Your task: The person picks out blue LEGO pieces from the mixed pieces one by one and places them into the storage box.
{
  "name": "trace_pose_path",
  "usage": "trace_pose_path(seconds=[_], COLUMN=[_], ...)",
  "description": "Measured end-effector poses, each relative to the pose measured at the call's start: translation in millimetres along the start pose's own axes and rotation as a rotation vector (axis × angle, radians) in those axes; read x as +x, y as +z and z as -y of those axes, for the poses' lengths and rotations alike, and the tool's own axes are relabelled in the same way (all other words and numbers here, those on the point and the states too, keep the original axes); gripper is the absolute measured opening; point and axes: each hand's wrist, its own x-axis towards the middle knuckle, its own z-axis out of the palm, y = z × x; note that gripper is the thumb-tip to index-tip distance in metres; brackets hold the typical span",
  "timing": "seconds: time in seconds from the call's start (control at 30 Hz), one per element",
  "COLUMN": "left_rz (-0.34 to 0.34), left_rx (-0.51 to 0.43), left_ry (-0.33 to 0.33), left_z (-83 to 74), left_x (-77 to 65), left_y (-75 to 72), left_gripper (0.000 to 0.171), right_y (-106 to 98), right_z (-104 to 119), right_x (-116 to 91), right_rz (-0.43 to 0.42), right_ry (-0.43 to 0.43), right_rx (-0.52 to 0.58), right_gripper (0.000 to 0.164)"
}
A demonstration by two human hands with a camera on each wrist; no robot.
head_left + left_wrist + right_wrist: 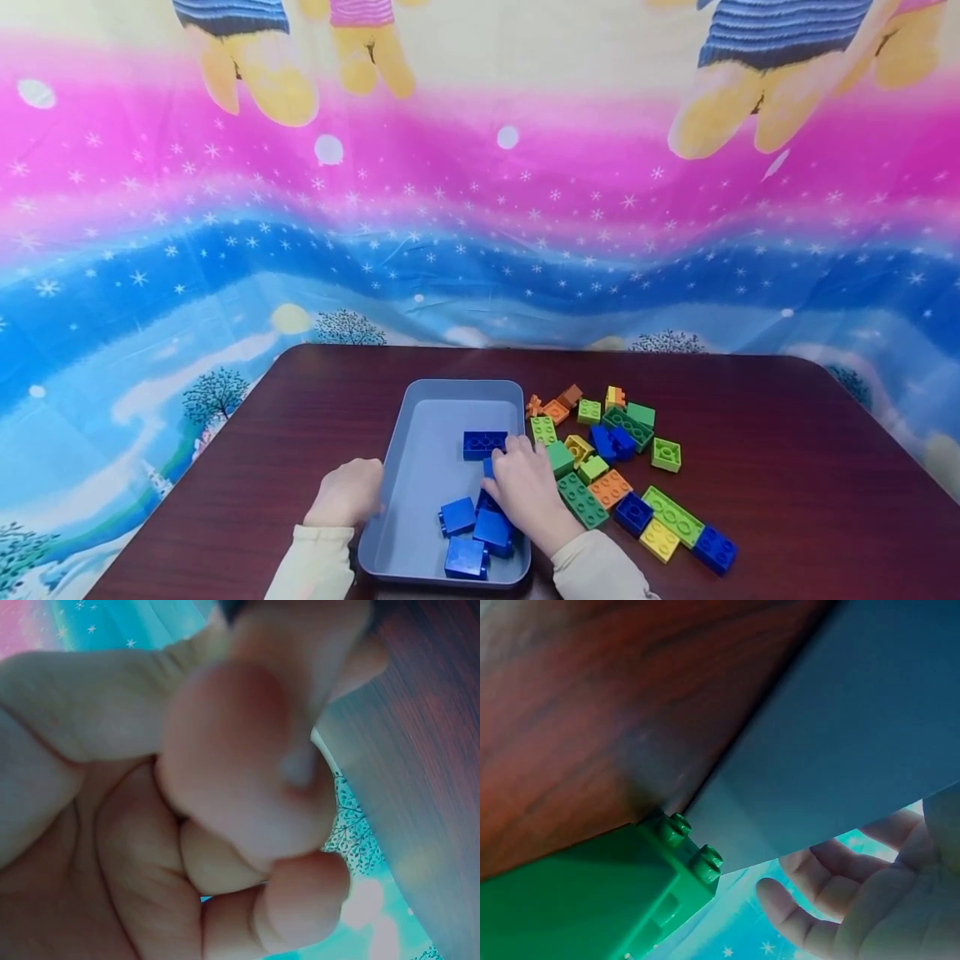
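Note:
A grey-blue tray [420,475] stands lengthwise in front of me with several blue bricks in its right half. One dark blue brick [480,444] lies toward the far end; a glossy blue brick [465,558] sits at the near end. My left hand [345,493] is at the tray's left rim, its fingers curled and thumb pressed toward them in the left wrist view. My right hand [525,492] reaches over the right rim, above bricks it partly hides. In the right wrist view its fingers [810,922] are loosely bent behind the tray wall, nothing visible between them.
Right of the tray lies a loose heap of green, orange, yellow and blue bricks, including a dark green brick [582,500] and a light green brick [666,454]. A green brick [592,892] lies close beside the tray wall. A patterned cloth [480,208] hangs behind the table.

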Motion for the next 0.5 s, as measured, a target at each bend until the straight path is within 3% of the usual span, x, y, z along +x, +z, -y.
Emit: trace_pose_path(seconds=[0.27,0.5], left_rz=[0.012,0.024], left_rx=[-0.012,-0.028], left_ry=[0.004,-0.004], left_z=[-0.6,0.6], left_x=[-0.5,-0.4], left_y=[-0.9,-0.2], left_gripper=[0.019,0.019], right_y=[-2.2,-16.0], right_z=[-0.6,-3.8], right_x=[-2.5,-7.6], right_rz=[0.019,0.006], right_ry=[-0.01,-0.049], right_rx=[-0.04,-0.018], right_gripper=[0.039,0.036])
